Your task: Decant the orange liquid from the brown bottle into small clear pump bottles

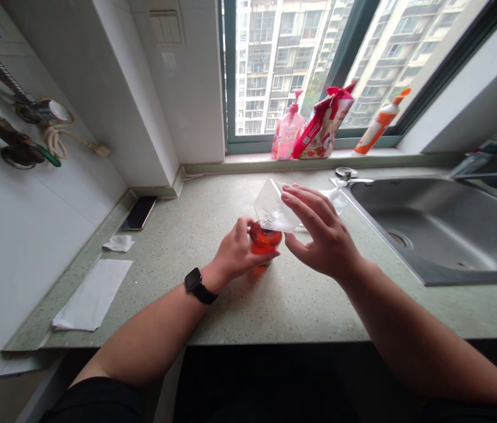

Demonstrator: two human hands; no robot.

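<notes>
My left hand (242,249), with a black watch on its wrist, is wrapped round a see-through orange-red round vessel (265,238) on the counter. A clear, square-sided container (275,205) is tilted over the vessel, its lower end meeting or just above the vessel's top. My right hand (321,229) has its fingers against the container's right side, thumb lower down and apart from the fingers. Whether anything flows between the two cannot be made out. Behind the right hand, partly hidden, lies a whitish see-through item (336,200).
A steel sink (442,235) fills the right side. On the left of the counter (178,235) lie a phone (139,212), a crumpled tissue (118,243) and a white paper towel (94,294). The windowsill holds a pink pump bottle (288,132), a red bag (325,126) and an orange-white bottle (378,129).
</notes>
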